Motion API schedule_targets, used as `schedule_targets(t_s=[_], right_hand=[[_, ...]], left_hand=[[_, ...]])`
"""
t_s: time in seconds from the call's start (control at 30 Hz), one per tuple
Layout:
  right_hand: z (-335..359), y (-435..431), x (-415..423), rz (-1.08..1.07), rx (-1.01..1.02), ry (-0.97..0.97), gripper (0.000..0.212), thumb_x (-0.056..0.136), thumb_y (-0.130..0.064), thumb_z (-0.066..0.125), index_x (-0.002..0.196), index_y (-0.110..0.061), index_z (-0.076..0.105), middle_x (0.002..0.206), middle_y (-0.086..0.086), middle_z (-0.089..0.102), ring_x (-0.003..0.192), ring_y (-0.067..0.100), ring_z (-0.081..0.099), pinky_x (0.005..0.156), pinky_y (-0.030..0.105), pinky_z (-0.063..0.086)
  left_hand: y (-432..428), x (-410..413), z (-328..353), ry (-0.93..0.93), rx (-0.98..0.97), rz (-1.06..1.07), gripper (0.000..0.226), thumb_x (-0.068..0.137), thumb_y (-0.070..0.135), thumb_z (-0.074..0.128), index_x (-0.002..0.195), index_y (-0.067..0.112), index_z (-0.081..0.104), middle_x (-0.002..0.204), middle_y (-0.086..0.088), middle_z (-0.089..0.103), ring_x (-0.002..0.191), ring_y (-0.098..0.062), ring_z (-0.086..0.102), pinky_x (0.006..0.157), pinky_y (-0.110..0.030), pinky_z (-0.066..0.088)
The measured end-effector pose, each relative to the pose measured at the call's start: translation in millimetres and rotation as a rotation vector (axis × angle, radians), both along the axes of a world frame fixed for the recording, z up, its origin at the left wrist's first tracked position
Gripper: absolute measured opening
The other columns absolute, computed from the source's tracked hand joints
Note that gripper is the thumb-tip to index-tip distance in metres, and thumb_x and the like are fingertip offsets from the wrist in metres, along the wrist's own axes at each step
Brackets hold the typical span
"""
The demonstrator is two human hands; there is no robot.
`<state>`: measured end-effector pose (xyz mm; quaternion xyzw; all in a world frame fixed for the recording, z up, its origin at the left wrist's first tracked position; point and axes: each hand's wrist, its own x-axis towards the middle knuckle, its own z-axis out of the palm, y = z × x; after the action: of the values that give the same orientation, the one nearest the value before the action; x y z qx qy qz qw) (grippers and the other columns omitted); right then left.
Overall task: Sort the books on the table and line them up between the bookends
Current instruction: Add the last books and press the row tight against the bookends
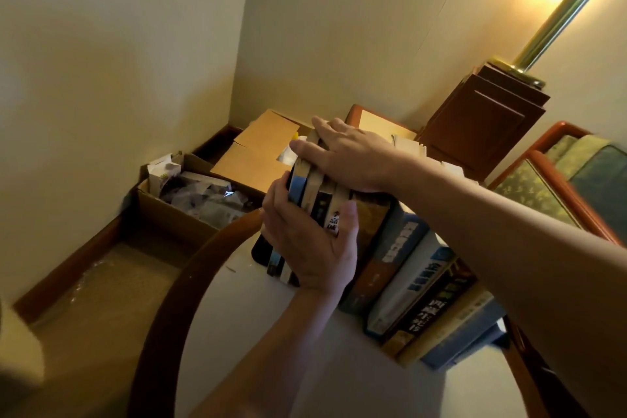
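A row of books point(417, 285) is stood spine-out on the round, pale-topped table point(271, 332) with its curved wooden rim, and a small bundle of thin paperbacks point(314, 195) at the row's far end is clasped by the left hand point(312, 248) from the front, while the right hand point(346, 153) is laid flat, fingers spread, over their tops. A dark bookend point(259, 249) is seen just beside this bundle. Beyond the table, an open cardboard box point(190, 200) of crumpled paper and a wooden lamp base point(481, 119) are set against the wall.
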<state>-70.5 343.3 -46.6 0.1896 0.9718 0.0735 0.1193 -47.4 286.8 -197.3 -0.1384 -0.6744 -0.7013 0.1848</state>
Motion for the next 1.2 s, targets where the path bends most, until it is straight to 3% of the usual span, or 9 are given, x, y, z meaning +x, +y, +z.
schedule_targets(t_s=[0.1, 0.23, 0.43, 0.63, 0.8, 0.9, 1.2], right_hand=[[-4, 3, 2, -0.021, 0.013, 0.027, 0.053, 0.103, -0.059, 0.018, 0.154, -0.046, 0.015, 0.165, 0.009, 0.015, 0.146, 0.034, 0.025, 0.111, 0.049, 0.034], [-8, 9, 0, -0.111, -0.085, 0.140, 0.074, 0.093, -0.076, 0.023, 0.150, -0.030, 0.028, 0.148, 0.011, 0.040, 0.132, 0.030, 0.044, 0.103, 0.047, 0.042], [-2, 5, 4, -0.045, -0.046, 0.046, 0.063, 0.100, -0.066, 0.019, 0.157, -0.040, 0.014, 0.165, 0.008, 0.014, 0.148, 0.031, 0.024, 0.114, 0.049, 0.031], [-4, 6, 5, -0.067, -0.079, 0.015, 0.069, 0.099, -0.068, 0.016, 0.158, -0.038, 0.000, 0.168, 0.006, -0.004, 0.154, 0.028, 0.006, 0.120, 0.049, 0.021], [-12, 16, 1, -0.068, -0.087, 0.051, 0.083, 0.091, -0.079, 0.012, 0.159, -0.033, -0.004, 0.168, 0.004, -0.002, 0.152, 0.030, 0.015, 0.117, 0.049, 0.026], [-12, 18, 3, -0.078, -0.100, 0.077, 0.077, 0.094, -0.075, 0.016, 0.158, -0.037, -0.006, 0.166, 0.008, 0.008, 0.147, 0.031, 0.026, 0.111, 0.048, 0.034], [-14, 19, 3, -0.097, -0.080, 0.070, 0.085, 0.087, -0.083, 0.009, 0.157, -0.039, -0.008, 0.166, 0.014, 0.004, 0.149, 0.034, 0.021, 0.113, 0.050, 0.031]], left_hand=[[1, -5, 0, 0.008, 0.018, 0.009, 0.090, 0.089, 0.078, 0.032, 0.132, 0.000, 0.045, 0.128, -0.016, 0.051, 0.114, -0.027, 0.054, 0.089, -0.047, 0.048], [3, -5, -2, 0.016, 0.032, -0.009, 0.084, 0.088, 0.078, 0.034, 0.131, 0.006, 0.041, 0.129, -0.014, 0.050, 0.114, -0.026, 0.054, 0.089, -0.049, 0.049], [8, -5, -2, 0.002, 0.050, 0.001, 0.079, 0.087, 0.079, 0.036, 0.131, 0.014, 0.038, 0.129, -0.013, 0.053, 0.114, -0.021, 0.054, 0.091, -0.049, 0.048], [10, 4, -7, 0.003, 0.017, 0.002, 0.094, 0.089, 0.079, 0.031, 0.140, 0.001, 0.040, 0.132, -0.014, 0.050, 0.119, -0.025, 0.053, 0.092, -0.055, 0.047], [13, 4, -10, 0.030, 0.025, 0.032, 0.092, 0.091, 0.077, 0.032, 0.137, -0.002, 0.044, 0.129, -0.011, 0.049, 0.117, -0.025, 0.053, 0.090, -0.055, 0.047], [13, 5, -10, 0.028, 0.030, 0.039, 0.090, 0.091, 0.076, 0.032, 0.132, -0.002, 0.046, 0.123, -0.011, 0.050, 0.113, -0.025, 0.053, 0.088, -0.054, 0.047], [14, 6, -11, 0.035, 0.039, 0.047, 0.086, 0.091, 0.075, 0.035, 0.123, -0.004, 0.050, 0.116, -0.011, 0.053, 0.107, -0.026, 0.056, 0.083, -0.053, 0.048]])
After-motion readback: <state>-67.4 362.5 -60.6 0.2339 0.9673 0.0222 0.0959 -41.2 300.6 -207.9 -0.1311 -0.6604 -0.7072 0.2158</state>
